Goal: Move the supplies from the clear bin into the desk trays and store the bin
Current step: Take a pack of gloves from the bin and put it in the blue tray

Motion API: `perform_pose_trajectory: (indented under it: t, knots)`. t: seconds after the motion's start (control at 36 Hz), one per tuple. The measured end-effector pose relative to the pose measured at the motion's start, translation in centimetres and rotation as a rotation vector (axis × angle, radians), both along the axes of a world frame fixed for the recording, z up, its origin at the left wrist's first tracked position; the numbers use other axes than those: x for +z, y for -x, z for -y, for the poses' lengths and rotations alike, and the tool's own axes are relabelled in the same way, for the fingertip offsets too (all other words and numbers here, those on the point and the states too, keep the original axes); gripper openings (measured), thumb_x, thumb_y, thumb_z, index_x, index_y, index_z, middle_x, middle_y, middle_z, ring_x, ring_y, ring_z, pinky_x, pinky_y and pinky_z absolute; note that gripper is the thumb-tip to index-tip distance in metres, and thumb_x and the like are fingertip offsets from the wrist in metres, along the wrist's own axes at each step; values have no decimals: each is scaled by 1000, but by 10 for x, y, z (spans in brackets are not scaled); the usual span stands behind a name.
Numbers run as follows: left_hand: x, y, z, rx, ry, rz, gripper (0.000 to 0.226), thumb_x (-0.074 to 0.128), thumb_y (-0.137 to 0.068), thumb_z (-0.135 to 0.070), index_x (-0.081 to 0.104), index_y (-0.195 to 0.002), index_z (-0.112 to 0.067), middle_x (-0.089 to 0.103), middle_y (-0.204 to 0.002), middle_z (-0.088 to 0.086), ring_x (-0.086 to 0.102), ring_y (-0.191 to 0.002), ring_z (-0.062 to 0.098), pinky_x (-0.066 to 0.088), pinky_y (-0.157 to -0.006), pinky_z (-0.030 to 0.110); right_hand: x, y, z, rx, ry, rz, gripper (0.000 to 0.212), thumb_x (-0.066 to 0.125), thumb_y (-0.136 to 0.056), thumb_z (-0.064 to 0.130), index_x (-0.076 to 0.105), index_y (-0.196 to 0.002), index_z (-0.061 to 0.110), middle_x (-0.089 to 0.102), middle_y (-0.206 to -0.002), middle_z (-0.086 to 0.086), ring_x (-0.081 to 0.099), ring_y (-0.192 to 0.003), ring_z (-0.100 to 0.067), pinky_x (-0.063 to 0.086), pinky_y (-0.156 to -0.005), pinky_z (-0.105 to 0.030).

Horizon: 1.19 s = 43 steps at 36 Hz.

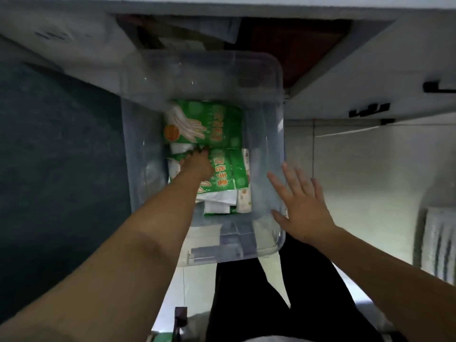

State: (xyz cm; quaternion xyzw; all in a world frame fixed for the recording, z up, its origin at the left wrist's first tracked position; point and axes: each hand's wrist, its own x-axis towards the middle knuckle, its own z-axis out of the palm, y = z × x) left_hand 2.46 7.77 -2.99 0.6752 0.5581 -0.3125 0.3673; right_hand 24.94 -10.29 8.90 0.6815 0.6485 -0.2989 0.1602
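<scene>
A clear plastic bin [276, 77] stands on the floor below me, partly under a desk. Inside lie green glove packets: one at the far end [209, 122], another nearer [229, 171], with white packs [243, 201] beneath. My left hand [197, 161] reaches deep into the bin, fingers pressed at the seam between the two green packets; whether it grips one is hidden. My right hand [301, 201] hovers with fingers spread at the bin's right wall, holding nothing.
A white desk edge [320, 11] runs across the top, with dark clutter [187, 38] under it. A dark panel [56, 149] stands at the left. Pale floor tiles [365, 169] lie to the right, and a white ribbed object [439, 243] at the far right. My dark trousers [266, 304] are below the bin.
</scene>
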Motion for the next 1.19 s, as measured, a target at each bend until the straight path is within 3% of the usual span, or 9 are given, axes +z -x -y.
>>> perform_pose_trajectory:
  t: [0.19, 0.31, 0.5, 0.67, 0.75, 0.83, 0.92, 1.11, 1.19]
  knots:
    - [-2, 11, -5, -171, -117, -19, 56, 54, -87, -10, 45, -142, -17, 46, -141, 16, 46, -127, 39, 35, -108, 50, 4, 0, 7, 17, 2, 35, 85, 42, -94, 60, -16, -153, 44, -24, -164, 3, -24, -148, -22, 2, -120, -57]
    - [2, 25, -3, -172, 12, 99, 49, 60, -87, -1, 59, -133, -15, 55, -132, 19, 59, -113, 37, 50, -95, 41, 6, 5, 7, 8, 15, 25, 84, 42, -94, 60, -17, -153, 46, -19, -166, 2, -15, -152, -27, 1, -120, -56]
    - [31, 47, 11, -131, 45, 184, 43, 76, -84, -14, 68, -126, -17, 67, -126, 11, 63, -111, 28, 50, -94, 34, 25, 10, 21, -43, 41, -38, 82, 39, -95, 60, -19, -152, 46, -11, -168, 3, -9, -154, -27, 2, -121, -55]
    - [86, 46, 25, 147, -58, 378, 34, 79, -82, -15, 74, -115, -15, 75, -102, 10, 67, -84, 23, 54, -78, 31, 61, 5, 36, -269, 1, -194, 81, 47, -93, 60, -6, -153, 49, -2, -168, 3, -3, -154, -20, 6, -120, -51]
    - [122, 43, 35, 300, -133, 467, 31, 76, -83, -9, 75, -113, -15, 74, -88, 0, 67, -72, 5, 51, -64, 19, 81, -1, 36, -411, -66, -327, 85, 55, -90, 60, 1, -154, 48, 0, -168, 5, 4, -154, -18, 12, -120, -49]
    - [167, 34, 47, 457, -161, 579, 32, 73, -85, -3, 73, -116, -11, 74, -90, 0, 68, -75, 4, 57, -74, 24, 104, -13, 33, -548, -128, -493, 88, 62, -85, 62, 9, -154, 51, 4, -167, 12, 11, -152, -13, 18, -121, -50]
    - [215, 23, 61, 565, -203, 703, 33, 73, -85, 0, 72, -118, -7, 74, -94, -8, 69, -79, -5, 54, -71, 11, 131, -25, 28, -690, -178, -688, 88, 68, -77, 64, 16, -148, 61, 7, -164, 21, 11, -148, -2, 19, -119, -38]
    - [315, -28, 101, 917, -118, 962, 27, 70, -86, 3, 76, -102, -18, 77, -98, 12, 73, -92, 30, 61, -80, 46, 186, -58, 16, -704, -282, -906, 89, 82, -74, 48, 26, -142, 66, 26, -158, 24, 23, -143, 1, 28, -115, -35]
    - [341, -55, 119, 1019, -119, 1027, 28, 71, -84, 2, 73, -109, -12, 77, -97, 11, 73, -88, 27, 62, -73, 41, 202, -76, 19, -627, -329, -936, 92, 84, -73, 44, 26, -141, 67, 30, -154, 28, 29, -139, 4, 32, -107, -29]
